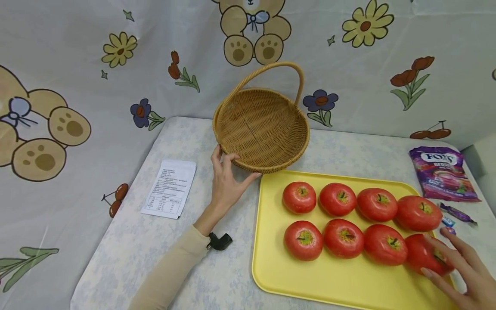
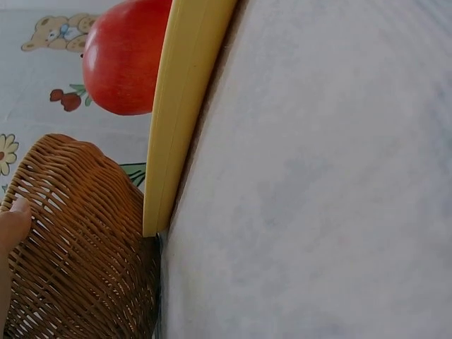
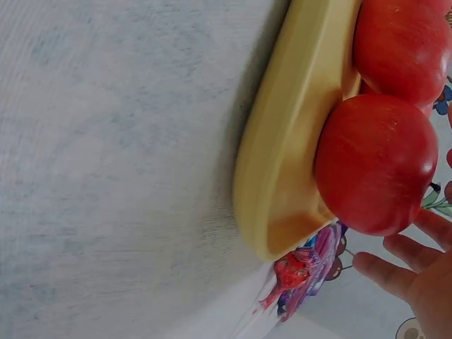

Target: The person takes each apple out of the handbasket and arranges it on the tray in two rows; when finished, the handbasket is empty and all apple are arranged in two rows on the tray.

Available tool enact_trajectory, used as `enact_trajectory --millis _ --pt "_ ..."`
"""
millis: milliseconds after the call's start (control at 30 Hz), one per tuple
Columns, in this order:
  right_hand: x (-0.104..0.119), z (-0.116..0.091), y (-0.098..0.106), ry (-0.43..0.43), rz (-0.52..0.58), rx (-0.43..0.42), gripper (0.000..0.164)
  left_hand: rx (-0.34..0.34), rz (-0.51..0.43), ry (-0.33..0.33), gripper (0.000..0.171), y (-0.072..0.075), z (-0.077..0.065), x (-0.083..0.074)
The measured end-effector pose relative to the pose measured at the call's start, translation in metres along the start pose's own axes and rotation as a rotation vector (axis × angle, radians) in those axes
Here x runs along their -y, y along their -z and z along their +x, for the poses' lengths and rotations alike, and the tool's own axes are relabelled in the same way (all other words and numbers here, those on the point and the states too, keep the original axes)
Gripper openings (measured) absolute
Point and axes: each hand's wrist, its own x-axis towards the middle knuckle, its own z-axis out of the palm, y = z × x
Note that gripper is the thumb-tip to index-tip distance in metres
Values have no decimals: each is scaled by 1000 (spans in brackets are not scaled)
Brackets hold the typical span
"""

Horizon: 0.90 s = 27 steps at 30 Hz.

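Observation:
My left hand point(image 1: 228, 183) grips the near left rim of a wicker basket point(image 1: 263, 129) with an arched handle. The basket's hollow faces me, and its woven outside point(image 2: 78, 240) fills the lower left of the left wrist view. On a yellow tray point(image 1: 325, 282), several red apples point(image 1: 342, 238) stand in two rows. My right hand point(image 1: 465, 267) is at the near row's rightmost apple point(image 1: 426, 254), fingers extended and spread around its far and near sides. In the right wrist view, fingertips point(image 3: 395, 247) reach that apple's edge; firm contact is unclear.
A purple candy bag point(image 1: 443, 174) lies behind the tray's right end, with a wrapped candy point(image 1: 458, 214) near it. Left of the basket is a white printed packet point(image 1: 170, 189). A patterned cloth point(image 1: 186, 34) hangs behind the table.

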Motion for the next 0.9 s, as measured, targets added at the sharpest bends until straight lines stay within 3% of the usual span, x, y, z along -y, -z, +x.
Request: enact_trajectory --millis 200,567,900 --pt "14 6 5 11 -13 -12 79 9 4 -1 72 3 2 -1" --pt "38 9 7 126 -25 -51 79 15 -7 -28 75 2 5 2" --pt "50 13 8 196 -26 -21 80 19 3 -13 79 6 3 1"
